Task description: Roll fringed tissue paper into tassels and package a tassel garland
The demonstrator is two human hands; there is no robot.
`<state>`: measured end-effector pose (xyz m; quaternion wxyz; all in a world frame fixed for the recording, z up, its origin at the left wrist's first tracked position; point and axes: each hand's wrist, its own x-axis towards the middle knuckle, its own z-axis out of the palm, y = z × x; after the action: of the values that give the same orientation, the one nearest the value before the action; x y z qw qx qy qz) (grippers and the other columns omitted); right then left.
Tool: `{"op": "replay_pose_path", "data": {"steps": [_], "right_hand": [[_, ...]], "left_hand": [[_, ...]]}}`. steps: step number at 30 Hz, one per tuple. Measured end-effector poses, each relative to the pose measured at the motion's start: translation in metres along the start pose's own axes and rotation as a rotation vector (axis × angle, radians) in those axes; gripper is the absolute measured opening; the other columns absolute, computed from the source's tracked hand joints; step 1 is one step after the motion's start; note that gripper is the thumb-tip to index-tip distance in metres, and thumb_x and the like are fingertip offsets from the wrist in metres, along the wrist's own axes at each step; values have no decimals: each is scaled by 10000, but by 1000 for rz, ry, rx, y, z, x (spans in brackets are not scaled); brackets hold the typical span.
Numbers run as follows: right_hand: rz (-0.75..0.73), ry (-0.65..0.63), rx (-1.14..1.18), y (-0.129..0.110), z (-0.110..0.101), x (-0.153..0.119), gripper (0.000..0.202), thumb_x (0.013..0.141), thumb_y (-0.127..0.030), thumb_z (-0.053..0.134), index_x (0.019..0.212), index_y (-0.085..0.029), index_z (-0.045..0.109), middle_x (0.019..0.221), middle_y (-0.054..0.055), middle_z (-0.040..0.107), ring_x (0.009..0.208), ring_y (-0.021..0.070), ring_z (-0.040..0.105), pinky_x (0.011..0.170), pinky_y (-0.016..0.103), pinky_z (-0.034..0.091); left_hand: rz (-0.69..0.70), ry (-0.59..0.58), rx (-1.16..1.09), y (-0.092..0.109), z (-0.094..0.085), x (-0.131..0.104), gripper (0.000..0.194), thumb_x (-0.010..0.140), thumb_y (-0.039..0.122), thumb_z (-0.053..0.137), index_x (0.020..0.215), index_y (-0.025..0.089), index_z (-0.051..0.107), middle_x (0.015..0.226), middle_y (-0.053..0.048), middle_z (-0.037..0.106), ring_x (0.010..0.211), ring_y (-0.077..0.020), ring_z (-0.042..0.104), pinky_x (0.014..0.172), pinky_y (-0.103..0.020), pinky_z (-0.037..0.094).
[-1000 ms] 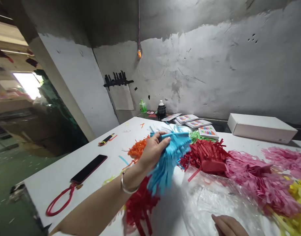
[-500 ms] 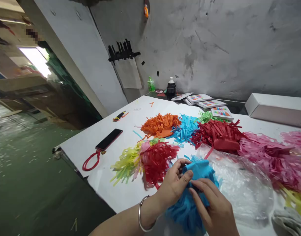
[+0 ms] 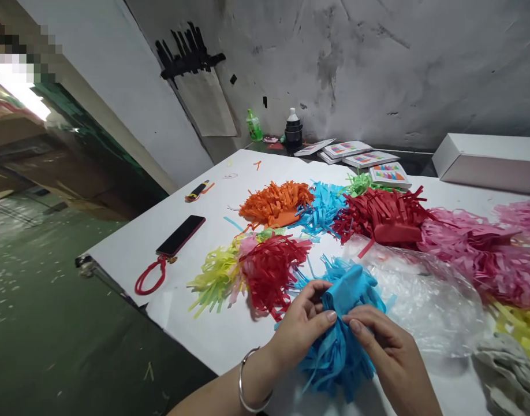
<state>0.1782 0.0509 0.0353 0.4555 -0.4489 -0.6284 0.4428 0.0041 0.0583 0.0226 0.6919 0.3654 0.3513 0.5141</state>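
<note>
A blue tissue-paper tassel [image 3: 340,352] with cut fringe lies at the table's near edge, its uncut middle band turned up. My left hand [image 3: 306,315] grips that band from the left, thumb pressed on it and fingers curled behind. From the right, my right hand [image 3: 384,341] pinches the blue paper between thumb and fingers, close to the left thumb. Just left of my hands lies a red tissue fringe [image 3: 271,268], with yellow-green fringe [image 3: 215,274] beside it. A clear plastic bag [image 3: 421,300] lies to the right of my hands.
Orange fringe [image 3: 273,202], dark red fringe [image 3: 381,214] and pink fringe [image 3: 473,248] lie across the table. A phone [image 3: 180,236] with a red strap and a yellow-black cutter [image 3: 198,190] are at left. Printed cards [image 3: 360,159] and a white box [image 3: 490,164] stand near the wall.
The view has tilted down and shifted slightly right. My right hand has drawn a little away from the left thumb, and more of the blue tassel's gathered middle shows.
</note>
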Motion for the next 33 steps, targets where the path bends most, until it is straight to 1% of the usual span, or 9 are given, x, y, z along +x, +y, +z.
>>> {"op": "replay_pose_path", "data": {"steps": [2, 5, 8, 11, 16, 21, 26, 30, 33], "right_hand": [[-6, -22, 4, -1, -2, 1, 223, 931, -387, 616, 815, -237, 733, 838, 38, 709, 776, 181, 682, 692, 238, 551], [-19, -13, -21, -3, -3, 2, 215, 905, -403, 652, 787, -234, 716, 802, 32, 694, 759, 182, 673, 673, 238, 544], [-12, -7, -47, -5, -3, 1, 191, 886, -398, 681, 795, -236, 722, 806, 38, 701, 764, 191, 673, 676, 251, 540], [12, -27, -15, -4, -3, 1, 188, 918, -368, 648, 807, -240, 730, 824, 36, 708, 783, 188, 674, 711, 259, 531], [45, -79, 56, 4, -6, 1, 145, 922, -347, 655, 881, -271, 771, 869, 23, 722, 818, 181, 681, 738, 252, 527], [63, -98, 72, 8, -6, 1, 146, 924, -350, 650, 895, -281, 774, 869, 17, 725, 820, 180, 678, 744, 253, 523], [83, -98, 61, 4, -5, 0, 197, 931, -371, 634, 811, -249, 733, 847, 20, 705, 816, 178, 665, 746, 248, 509], [87, -79, 63, 2, -3, -2, 247, 948, -396, 599, 783, -227, 674, 813, 12, 653, 775, 159, 626, 704, 228, 491], [112, -61, 52, 3, -2, -3, 257, 967, -408, 559, 797, -227, 628, 815, 5, 603, 761, 152, 591, 673, 219, 485]], "left_hand": [[-7, -3, -6, 1, 1, 0, 498, 743, 401, 845, 1137, 216, 602, 1035, -43, 639, 842, -143, 632, 729, -223, 488], [-13, -14, -1, 2, 3, 0, 486, 749, 394, 842, 1135, 218, 606, 1020, -37, 638, 838, -143, 628, 737, -228, 491], [-16, -11, 8, 2, 4, 0, 465, 757, 386, 837, 1127, 212, 616, 1032, -41, 642, 868, -155, 632, 763, -237, 498], [6, -26, 0, 2, 4, 0, 432, 775, 360, 829, 1129, 214, 629, 1031, -35, 642, 895, -147, 627, 778, -224, 494], [-23, 9, -2, 3, 3, -1, 465, 746, 379, 851, 1120, 210, 632, 986, -37, 656, 849, -149, 626, 726, -219, 496], [-19, 12, -11, 3, 3, -3, 445, 749, 370, 855, 1114, 223, 647, 997, -40, 657, 864, -146, 628, 749, -220, 500], [-9, 8, -16, 3, 4, -3, 448, 746, 370, 856, 1116, 216, 654, 1015, -52, 663, 892, -163, 633, 765, -237, 509], [-16, 14, -8, 2, 4, -2, 461, 733, 388, 861, 1101, 212, 647, 969, -37, 661, 830, -141, 619, 706, -215, 493], [-19, 10, -14, 0, 3, -2, 466, 739, 387, 857, 1107, 204, 635, 953, -30, 650, 803, -129, 609, 686, -208, 478]]}}
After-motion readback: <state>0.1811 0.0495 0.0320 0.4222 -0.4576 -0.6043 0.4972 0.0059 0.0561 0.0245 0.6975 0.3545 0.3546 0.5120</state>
